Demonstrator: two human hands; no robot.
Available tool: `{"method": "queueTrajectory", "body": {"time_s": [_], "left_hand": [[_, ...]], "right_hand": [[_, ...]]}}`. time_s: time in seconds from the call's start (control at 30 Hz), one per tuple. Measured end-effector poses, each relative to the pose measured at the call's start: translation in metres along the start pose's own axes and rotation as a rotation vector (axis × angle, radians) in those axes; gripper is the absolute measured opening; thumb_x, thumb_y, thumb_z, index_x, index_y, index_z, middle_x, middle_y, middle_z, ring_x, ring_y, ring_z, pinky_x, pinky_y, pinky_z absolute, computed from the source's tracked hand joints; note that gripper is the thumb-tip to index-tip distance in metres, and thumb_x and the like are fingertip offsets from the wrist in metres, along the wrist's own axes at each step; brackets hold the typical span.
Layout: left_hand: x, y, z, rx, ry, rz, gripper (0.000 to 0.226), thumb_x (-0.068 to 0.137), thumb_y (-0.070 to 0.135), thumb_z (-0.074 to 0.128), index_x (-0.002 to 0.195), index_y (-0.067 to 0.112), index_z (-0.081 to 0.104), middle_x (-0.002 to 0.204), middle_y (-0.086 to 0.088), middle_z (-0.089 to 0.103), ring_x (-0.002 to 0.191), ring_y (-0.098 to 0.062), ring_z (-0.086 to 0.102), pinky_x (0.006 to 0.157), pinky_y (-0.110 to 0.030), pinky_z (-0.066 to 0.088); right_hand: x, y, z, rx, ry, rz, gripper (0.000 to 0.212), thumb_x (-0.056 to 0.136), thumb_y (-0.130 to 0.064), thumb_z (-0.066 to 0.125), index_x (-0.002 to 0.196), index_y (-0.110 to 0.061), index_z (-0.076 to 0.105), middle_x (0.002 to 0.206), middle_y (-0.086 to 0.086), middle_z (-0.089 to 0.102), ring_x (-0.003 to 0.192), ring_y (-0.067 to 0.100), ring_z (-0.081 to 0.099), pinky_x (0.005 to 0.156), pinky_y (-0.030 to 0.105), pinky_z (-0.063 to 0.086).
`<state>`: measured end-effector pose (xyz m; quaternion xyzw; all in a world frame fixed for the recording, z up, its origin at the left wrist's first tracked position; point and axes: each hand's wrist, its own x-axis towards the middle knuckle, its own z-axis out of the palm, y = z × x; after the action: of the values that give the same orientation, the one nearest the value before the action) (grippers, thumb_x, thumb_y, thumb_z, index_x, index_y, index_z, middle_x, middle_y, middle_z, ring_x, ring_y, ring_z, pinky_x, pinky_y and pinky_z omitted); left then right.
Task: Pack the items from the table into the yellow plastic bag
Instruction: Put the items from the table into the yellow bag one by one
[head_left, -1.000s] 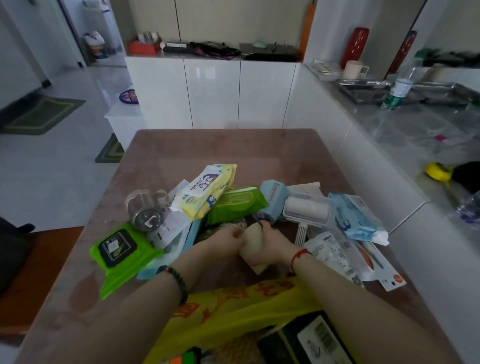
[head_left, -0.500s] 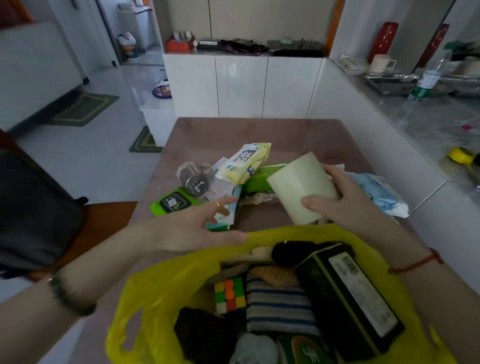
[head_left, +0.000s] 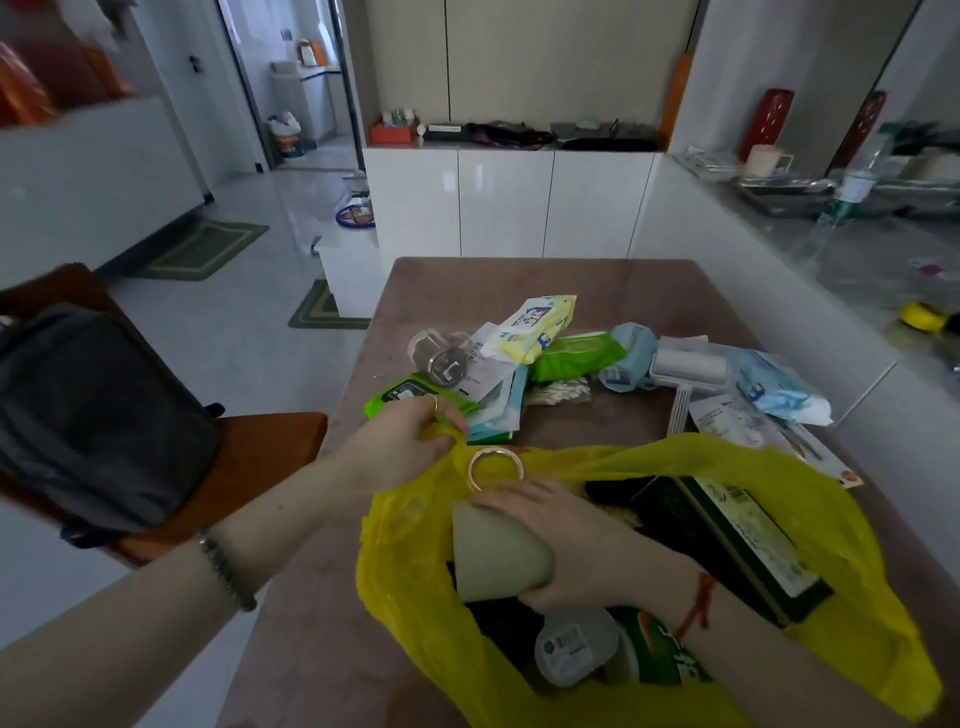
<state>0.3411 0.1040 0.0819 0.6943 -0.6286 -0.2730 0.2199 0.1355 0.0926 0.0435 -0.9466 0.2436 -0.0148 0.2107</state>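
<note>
- right hand (head_left: 566, 540) is wrapped around a pale green cup (head_left: 496, 556), mouth pointing left, already down inside the yellow plastic bag (head_left: 857, 582)
- left hand (head_left: 410, 441) pinches the bag's far-left handle, keeping it open
- rest of the stuff (wipes packs (head_left: 537, 328), lint roller (head_left: 688, 366)) sits on the table (head_left: 519, 280) just beyond the bag, so the left hand looks closer

Labels on the packets (head_left: 535, 327) and box (head_left: 748, 540) are too blurred to read.

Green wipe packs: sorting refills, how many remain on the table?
2: one green wipe pack beyond the left hand, another under the yellow-white pack. Others may be hidden.
</note>
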Motion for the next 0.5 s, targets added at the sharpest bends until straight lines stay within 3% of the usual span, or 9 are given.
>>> {"method": "queueTrajectory", "body": {"time_s": [0.13,0.23,0.33,0.37,0.43,0.5], "left_hand": [[0.000,-0.004,-0.004,-0.104,0.142,0.016,0.017,0.089,0.008,0.050,0.090,0.023,0.058,0.098,-0.003,0.062,0.094,-0.021,0.057,0.082,-0.028,0.044],[0.007,-0.010,-0.011,-0.268,0.254,-0.022,0.019,0.090,0.013,0.052,0.082,0.029,0.056,0.090,0.002,0.059,0.094,-0.020,0.056,0.087,-0.031,0.043],[0.010,-0.009,-0.014,-0.370,0.212,-0.053,0.011,0.091,0.021,0.054,0.081,0.027,0.056,0.082,0.003,0.058,0.085,-0.018,0.056,0.087,-0.035,0.046],[0.011,-0.006,-0.013,-0.413,0.150,-0.042,0.012,0.091,0.021,0.053,0.081,0.024,0.057,0.079,0.000,0.058,0.080,-0.017,0.055,0.083,-0.034,0.047],[0.010,0.000,-0.012,-0.443,0.010,-0.009,0.016,0.092,0.017,0.052,0.078,0.021,0.058,0.073,-0.001,0.057,0.070,-0.013,0.054,0.072,-0.028,0.047],[0.010,0.003,-0.010,-0.370,-0.118,-0.017,0.014,0.091,0.018,0.053,0.079,0.020,0.061,0.073,0.002,0.058,0.068,-0.008,0.054,0.068,-0.021,0.045]], "right_hand": [[-0.011,0.000,-0.005,0.187,-0.055,-0.017,0.085,0.071,-0.028,0.073,0.140,-0.040,0.024,0.142,-0.020,0.029,0.125,-0.006,0.023,0.097,0.002,0.015],[-0.030,0.008,-0.017,0.424,-0.184,0.033,0.083,0.071,-0.031,0.076,0.133,-0.056,0.026,0.137,-0.034,0.027,0.124,-0.017,0.024,0.098,0.002,0.023],[-0.026,0.014,-0.015,0.418,-0.203,0.110,0.082,0.070,-0.031,0.077,0.131,-0.057,0.027,0.130,-0.041,0.026,0.116,-0.026,0.025,0.098,0.000,0.025],[-0.017,0.017,-0.010,0.367,-0.136,0.137,0.083,0.070,-0.030,0.077,0.134,-0.050,0.027,0.130,-0.038,0.026,0.114,-0.024,0.027,0.100,0.001,0.024],[0.007,0.025,0.003,0.236,0.033,0.156,0.088,0.071,-0.030,0.076,0.142,-0.035,0.025,0.143,-0.016,0.029,0.130,0.001,0.028,0.113,0.021,0.022],[0.030,0.028,0.014,0.198,0.068,0.190,0.091,0.076,-0.030,0.072,0.147,-0.025,0.015,0.154,0.001,0.020,0.140,0.020,0.020,0.117,0.035,0.016]]}}
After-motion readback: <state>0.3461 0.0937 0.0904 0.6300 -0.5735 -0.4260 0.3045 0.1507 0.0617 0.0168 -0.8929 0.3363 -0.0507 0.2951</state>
